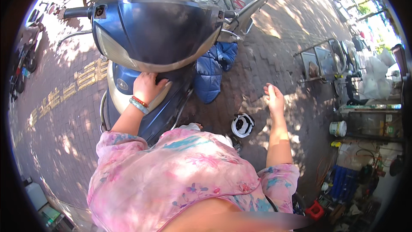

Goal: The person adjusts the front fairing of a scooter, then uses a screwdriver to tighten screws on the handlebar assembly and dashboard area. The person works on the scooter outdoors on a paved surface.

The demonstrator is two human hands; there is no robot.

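Scooter (150, 34): blue, its front facing the person, ahead and left of centre; a pale headlamp (112, 48) curves along the cowl's lower edge, above the front panel (148, 125).
Left hand (148, 87): on the front panel, just under the cowl — thumb spread apart from the fingers, fingertips hard to make out, so whether it grips or merely rests I cannot tell.
Left wrist: red beads (139, 101) beside a pale bangle (138, 106).
Right hand (274, 99): raised, well apart from the scooter, narrow — fingers curled in toward the thumb; whether something small sits between them, I cannot tell.
Padded cloth (209, 77): dark blue, quilted, just beside the scooter's right edge as seen here.
White ring-shaped thing (243, 125): on the paving (223, 114), between scooter and right forearm, black inside.
Metal-framed cart (317, 62): farther off to the right.
White bucket (337, 128): near the right rim, below the cart.
Coloured-handled tools (237, 3): beyond the handlebar, by a metal frame.
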